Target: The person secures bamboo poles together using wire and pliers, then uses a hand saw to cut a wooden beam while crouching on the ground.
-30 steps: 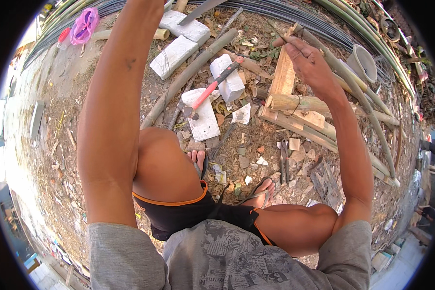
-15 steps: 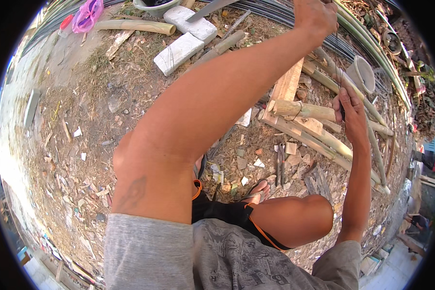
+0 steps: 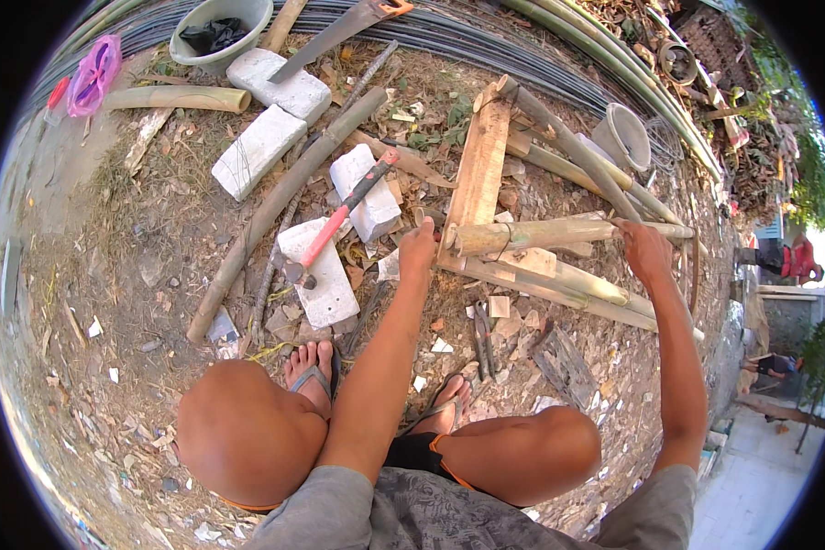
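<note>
Fingertips obscured, cannot tell either grip: left hand (image 3: 418,246) beside plank (image 3: 479,174), right hand (image 3: 646,250) at bamboo (image 3: 541,235)

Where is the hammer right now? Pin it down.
In the head view, left of centre, the red-and-black-handled hammer lies across two white blocks, to the left of the left hand.

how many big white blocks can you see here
4. Upper left: one block under the saw and a second block beside it. Beneath the hammer: an upper block and a lower block. Small pale fragments aren't counted.
</note>
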Demonstrator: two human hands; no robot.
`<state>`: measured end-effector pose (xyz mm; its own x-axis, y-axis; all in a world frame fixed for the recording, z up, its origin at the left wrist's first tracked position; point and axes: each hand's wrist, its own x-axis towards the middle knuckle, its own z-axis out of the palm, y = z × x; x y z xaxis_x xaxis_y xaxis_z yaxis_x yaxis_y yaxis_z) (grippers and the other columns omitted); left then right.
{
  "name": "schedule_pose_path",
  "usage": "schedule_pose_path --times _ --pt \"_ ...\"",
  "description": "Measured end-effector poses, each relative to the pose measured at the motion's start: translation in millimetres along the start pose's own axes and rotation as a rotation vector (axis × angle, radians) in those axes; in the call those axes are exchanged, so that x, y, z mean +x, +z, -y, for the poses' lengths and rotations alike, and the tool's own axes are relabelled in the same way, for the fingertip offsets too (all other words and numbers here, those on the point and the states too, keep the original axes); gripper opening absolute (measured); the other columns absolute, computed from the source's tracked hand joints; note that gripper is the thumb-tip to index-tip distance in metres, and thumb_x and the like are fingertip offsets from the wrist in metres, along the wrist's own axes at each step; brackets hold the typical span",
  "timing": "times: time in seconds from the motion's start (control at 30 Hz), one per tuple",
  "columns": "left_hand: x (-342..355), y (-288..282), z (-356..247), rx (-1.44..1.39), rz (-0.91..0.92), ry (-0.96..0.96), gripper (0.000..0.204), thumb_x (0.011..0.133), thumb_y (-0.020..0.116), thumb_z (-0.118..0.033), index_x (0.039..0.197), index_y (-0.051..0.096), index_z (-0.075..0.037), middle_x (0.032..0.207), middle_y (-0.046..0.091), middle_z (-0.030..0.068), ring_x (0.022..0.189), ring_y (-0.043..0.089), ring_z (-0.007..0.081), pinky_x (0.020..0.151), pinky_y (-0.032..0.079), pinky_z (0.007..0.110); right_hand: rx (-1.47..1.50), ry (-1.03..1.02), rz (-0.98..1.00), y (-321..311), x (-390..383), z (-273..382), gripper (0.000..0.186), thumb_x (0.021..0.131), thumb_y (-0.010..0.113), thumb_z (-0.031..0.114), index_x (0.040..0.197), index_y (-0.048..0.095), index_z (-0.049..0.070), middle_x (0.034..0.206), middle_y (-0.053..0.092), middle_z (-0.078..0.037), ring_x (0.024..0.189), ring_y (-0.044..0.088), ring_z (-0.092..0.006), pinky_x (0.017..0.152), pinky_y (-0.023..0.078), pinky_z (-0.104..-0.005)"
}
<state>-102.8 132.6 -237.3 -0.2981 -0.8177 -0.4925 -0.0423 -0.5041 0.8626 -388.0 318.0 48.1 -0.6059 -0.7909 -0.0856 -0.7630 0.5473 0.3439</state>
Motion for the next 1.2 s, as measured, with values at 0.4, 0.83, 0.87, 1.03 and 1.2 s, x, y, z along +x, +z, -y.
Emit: schedule_pose_path --times 0.4,0.83,0.87,1.03,1.2 --pt "26.7 56.9 47.2 0.792 0.142 0.266 0.032 0.098 0.069 -0.029 0.114 0.073 -0.001 0.086 0.069 0.008 0.074 0.065 0.0199 0.066 0.052 0.04 0.006 -0.027 0.096 45.1 40.6 21.9 0.029 0.096 0.065 0.015 0.119 0.08 0.024 0.097 0.077 -0.017 0.092 0.074 -0.0395 0.083 0.058 -0.0526" --pt "26.9 47.8 75.7 0.969 0.179 0.314 0.033 0.097 0.07 -0.031 0.115 0.072 -0.004 0.091 0.07 0.0094 0.079 0.066 0.022 0.068 0.053 0.042 0.184 -0.175 -0.003 65.5 65.1 7.4 0.026 0.099 0.066 0.017 0.119 0.081 0.023 0.099 0.077 -0.018 0.091 0.073 -0.0415 0.08 0.056 -0.054" --pt "25.7 48.5 76.9 0.98 0.178 0.32 0.033 0.097 0.07 -0.032 0.115 0.072 -0.004 0.091 0.07 0.0095 0.079 0.066 0.0222 0.068 0.053 0.042 0.193 -0.178 -0.001 71.8 69.5 5.4 0.026 0.099 0.066 0.017 0.119 0.081 0.023 0.099 0.077 -0.018 0.091 0.073 -0.0415 0.08 0.056 -0.054" --pt "18.1 46.4 84.6 1.015 0.172 0.338 0.034 0.097 0.071 -0.032 0.116 0.072 -0.005 0.093 0.071 0.0101 0.081 0.067 0.023 0.069 0.053 0.043 0.283 -0.339 0.125 85.8 90.2 -4.3 0.028 0.101 0.064 0.021 0.123 0.08 0.024 0.099 0.077 -0.016 0.089 0.072 -0.0407 0.08 0.057 -0.0508" --pt "6.6 45.2 92.1 1.041 0.17 0.348 0.034 0.096 0.071 -0.033 0.116 0.072 -0.006 0.095 0.071 0.0107 0.083 0.067 0.0238 0.069 0.054 0.044 0.412 -0.198 0.132 77.0 117.9 1.3 0.03 0.1 0.064 0.02 0.126 0.079 0.025 0.102 0.079 -0.015 0.088 0.072 -0.0393 0.086 0.057 -0.0456"
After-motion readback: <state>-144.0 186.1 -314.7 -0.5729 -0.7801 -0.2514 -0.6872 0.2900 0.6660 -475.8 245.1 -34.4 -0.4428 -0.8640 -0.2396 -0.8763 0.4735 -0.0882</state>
